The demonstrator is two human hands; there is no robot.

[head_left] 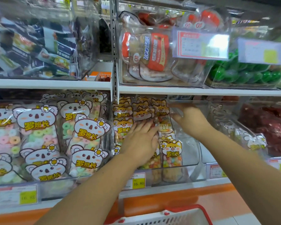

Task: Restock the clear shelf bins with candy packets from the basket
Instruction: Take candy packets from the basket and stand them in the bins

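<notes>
Roughly halfway, going by the look; fox candy packets (171,151) stacked in the left side of the clear bin (191,153), right side yet to fill; left hand (141,143) flat on them, fingers straight; right hand (191,120) reaching in beside, grip hidden, can't tell; basket (199,208) below, contents unseen.

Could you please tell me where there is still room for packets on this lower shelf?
Room lies in the right part of the fox bin, between the fox packets and its right wall, below the right hand. Its left part, under the left hand, is packed, and the koala packets crowd the next bin.
</notes>
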